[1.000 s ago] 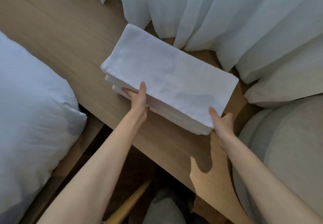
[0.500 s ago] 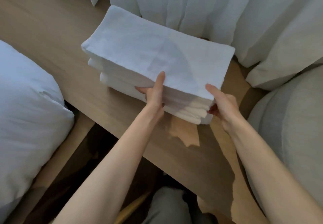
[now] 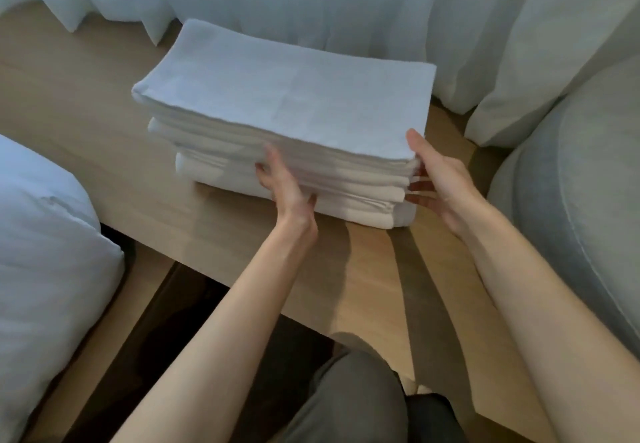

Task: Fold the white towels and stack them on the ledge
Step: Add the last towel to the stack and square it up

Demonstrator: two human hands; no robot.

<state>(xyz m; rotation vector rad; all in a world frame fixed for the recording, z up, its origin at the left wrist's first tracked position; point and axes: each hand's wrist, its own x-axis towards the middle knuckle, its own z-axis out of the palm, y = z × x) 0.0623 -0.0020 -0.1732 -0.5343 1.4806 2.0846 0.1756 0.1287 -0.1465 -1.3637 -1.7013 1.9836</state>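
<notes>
Pressing towel stack (image 3: 284, 96) w/ flat L grip (image 3: 287, 186); R grip (image 3: 440, 179) splayed, fingertips part-hidden.

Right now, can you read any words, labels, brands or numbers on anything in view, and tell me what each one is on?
None: no text can be read in this view.
The towels show plain white cloth, no tag or print.
The ledge shows bare wood grain only.
The curtain, pillow and cushion show no label or mark.

Matt white cloth towels (image 3: 287, 103) lie on a smooth, pale wood-grain ledge (image 3: 79, 124).
</notes>
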